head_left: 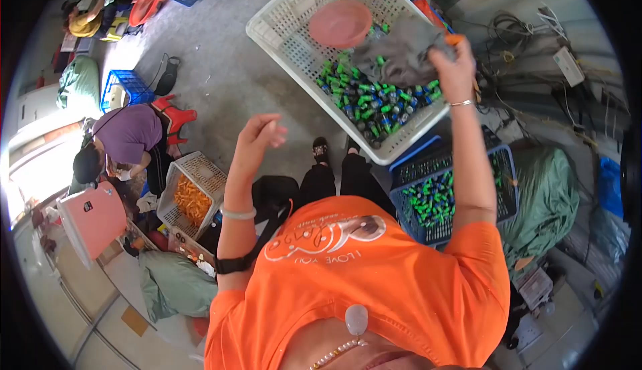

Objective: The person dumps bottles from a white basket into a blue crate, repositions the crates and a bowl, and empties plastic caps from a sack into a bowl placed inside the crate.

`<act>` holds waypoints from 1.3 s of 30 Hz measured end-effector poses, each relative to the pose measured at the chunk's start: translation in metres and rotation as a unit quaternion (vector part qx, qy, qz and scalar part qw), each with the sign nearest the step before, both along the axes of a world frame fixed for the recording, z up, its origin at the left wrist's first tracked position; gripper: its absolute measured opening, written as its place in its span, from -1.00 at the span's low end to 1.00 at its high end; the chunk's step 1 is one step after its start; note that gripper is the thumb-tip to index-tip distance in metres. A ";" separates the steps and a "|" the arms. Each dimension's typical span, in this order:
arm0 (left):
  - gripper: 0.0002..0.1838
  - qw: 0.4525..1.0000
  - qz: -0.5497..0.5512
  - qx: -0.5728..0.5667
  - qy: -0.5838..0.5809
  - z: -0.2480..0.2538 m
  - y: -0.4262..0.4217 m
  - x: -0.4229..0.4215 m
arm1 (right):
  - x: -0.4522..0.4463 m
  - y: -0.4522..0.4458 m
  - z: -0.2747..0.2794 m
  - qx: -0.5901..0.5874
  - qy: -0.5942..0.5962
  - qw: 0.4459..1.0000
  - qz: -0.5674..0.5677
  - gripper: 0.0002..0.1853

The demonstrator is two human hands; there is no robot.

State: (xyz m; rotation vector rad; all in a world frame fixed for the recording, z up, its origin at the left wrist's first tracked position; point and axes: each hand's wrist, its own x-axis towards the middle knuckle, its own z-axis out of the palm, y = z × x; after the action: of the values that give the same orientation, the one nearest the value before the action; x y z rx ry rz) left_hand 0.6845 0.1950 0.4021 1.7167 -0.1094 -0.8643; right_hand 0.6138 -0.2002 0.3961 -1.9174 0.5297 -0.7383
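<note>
My right hand (455, 65), with a silver bracelet at the wrist, grips the edge of a grey cloth (404, 55) over the right side of a large white crate (304, 79). Something small and orange shows at its fingertips. Many small green-and-dark pieces (374, 106) fill the lower part of this crate, and a pink bowl (340, 23) lies in its upper part. My left hand (261, 132), below a pale bangle, hangs in the air left of the crate, its fingers loosely curled and apart, with nothing visible in it.
A dark blue basket (401, 199) of similar green pieces stands at my right, beside green sacking (545, 203). To the left, a person (130, 132) in purple bends near a white crate (170, 203) of orange pieces. Cables (518, 29) run along the right wall.
</note>
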 end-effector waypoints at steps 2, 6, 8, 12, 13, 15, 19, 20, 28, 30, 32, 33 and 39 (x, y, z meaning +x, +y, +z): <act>-0.72 0.999 -0.023 -0.025 -0.002 0.001 -0.009 0.008 | -0.006 0.005 0.074 0.100 -0.086 0.991 0.005 -0.74; -0.71 0.994 -0.089 -0.067 0.000 0.002 -0.025 0.018 | -0.022 -0.011 0.168 -0.089 -0.159 0.983 0.026 -0.78; -0.70 0.990 -0.122 -0.069 0.003 0.001 -0.032 0.020 | -0.014 0.014 0.207 -0.014 -0.176 0.983 -0.046 -0.75; -0.69 0.983 -0.167 -0.079 -0.001 0.003 -0.039 0.025 | -0.043 0.003 0.280 0.011 -0.272 0.953 -0.131 -0.76; -0.69 0.980 -0.181 -0.081 0.000 0.002 -0.042 0.025 | -0.054 0.003 0.297 -0.010 -0.294 0.945 -0.143 -0.78; -0.69 0.975 -0.203 -0.088 0.009 -0.003 -0.043 0.028 | -0.083 0.008 0.327 -0.043 -0.309 0.934 -0.174 -0.83; -0.69 0.974 -0.209 -0.090 0.012 -0.002 -0.053 0.024 | -0.139 -0.004 0.368 -0.118 -0.291 0.930 -0.192 -0.88; -0.69 0.975 -0.203 -0.083 0.008 0.002 -0.054 0.026 | -0.152 -0.010 0.375 -0.130 -0.290 0.929 -0.191 -0.89; -0.71 0.985 -0.162 -0.056 0.004 0.002 -0.080 0.013 | -0.270 -0.166 0.327 -0.119 -0.151 0.939 -0.284 -0.88; -0.71 0.988 -0.149 -0.042 0.003 -0.002 -0.083 0.009 | -0.305 -0.226 0.269 -0.081 -0.114 0.926 -0.351 -0.82; -0.71 0.991 -0.135 -0.021 0.001 -0.004 -0.090 0.008 | -0.329 -0.262 0.221 -0.078 -0.071 0.904 -0.415 -0.79; -0.71 0.991 -0.133 -0.017 -0.001 -0.003 -0.093 0.007 | -0.335 -0.268 0.203 -0.077 -0.068 0.895 -0.435 -0.75; -0.68 0.996 -0.081 0.035 -0.028 -0.002 -0.111 0.004 | -0.404 -0.318 0.055 -0.106 0.030 0.851 -0.514 -0.68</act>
State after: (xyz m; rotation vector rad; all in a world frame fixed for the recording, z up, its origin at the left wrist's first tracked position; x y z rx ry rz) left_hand 0.6886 0.0841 0.3998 1.8155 -0.2619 -0.9492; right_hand 0.2099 -0.5178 0.4510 -1.7628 1.6296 -1.4448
